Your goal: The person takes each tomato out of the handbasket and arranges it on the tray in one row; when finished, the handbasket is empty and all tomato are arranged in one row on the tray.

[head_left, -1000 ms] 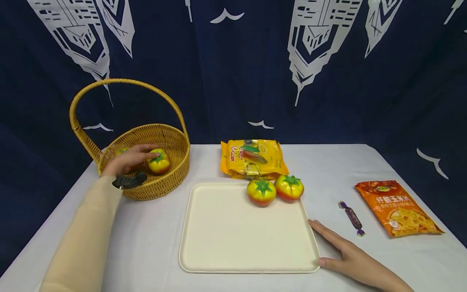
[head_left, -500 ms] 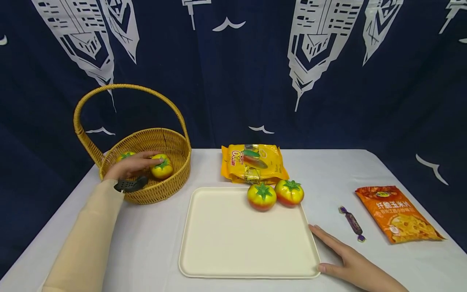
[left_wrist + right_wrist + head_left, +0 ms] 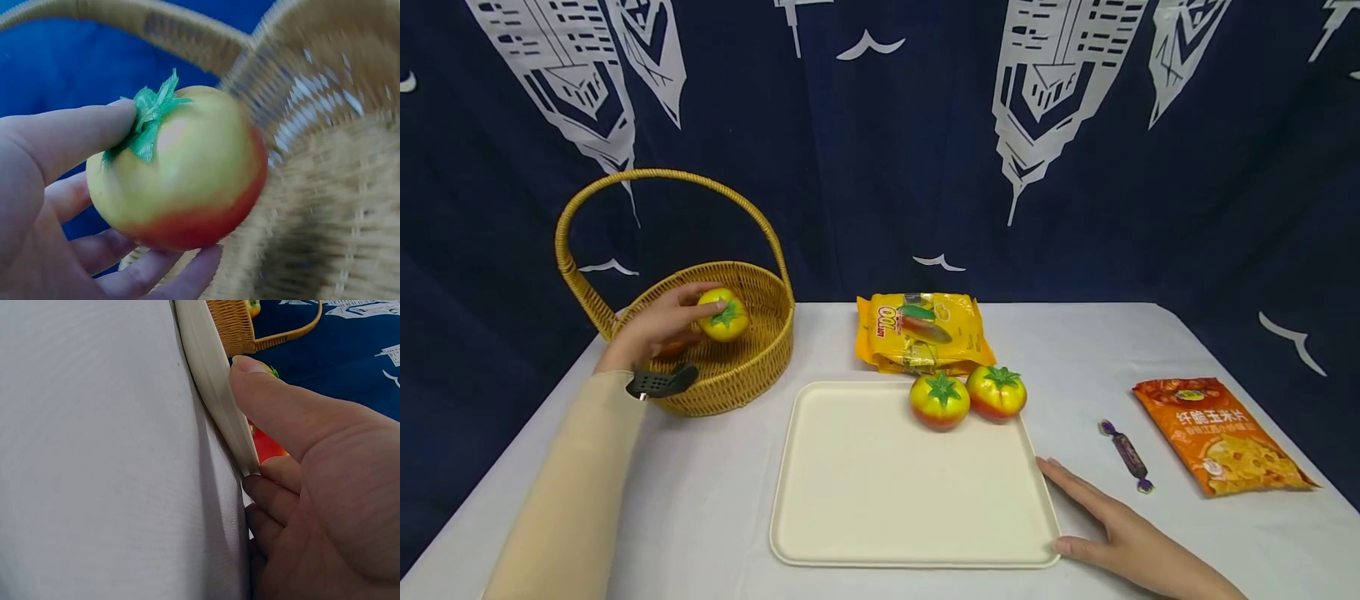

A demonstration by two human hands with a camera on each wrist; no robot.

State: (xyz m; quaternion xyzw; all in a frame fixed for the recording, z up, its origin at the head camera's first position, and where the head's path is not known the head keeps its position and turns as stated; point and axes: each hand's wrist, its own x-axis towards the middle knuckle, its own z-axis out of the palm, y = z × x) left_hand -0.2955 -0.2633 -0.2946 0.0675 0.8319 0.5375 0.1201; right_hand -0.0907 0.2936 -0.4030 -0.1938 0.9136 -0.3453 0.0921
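Observation:
My left hand (image 3: 666,325) grips a yellow-and-red tomato (image 3: 194,169) with green leaves, thumb on its leafy top and fingers under it. This tomato is held up over the wicker basket (image 3: 767,358), within its rim. A reddish patch of another tomato (image 3: 668,350) shows inside the basket, mostly hidden by the hand. At the right edge of the cream tray (image 3: 910,483), my right hand (image 3: 1127,533) rests with extended fingers touching the tray's side. Two more tomatoes sit at the tray's far right corner, a left one (image 3: 940,402) and a right one (image 3: 997,392).
Behind the tray lies a yellow snack bag (image 3: 925,329) with a mango picture. To the right are a purple-wrapped candy (image 3: 1126,454) and an orange chip bag (image 3: 1221,437). The basket's tall handle (image 3: 662,173) arches over it. A dark blue curtain (image 3: 880,167) hangs behind the white table.
My left hand has closed its grip on the tomato and raised it from the basket's bottom, slightly to the left. The right hand stays at the tray's edge.

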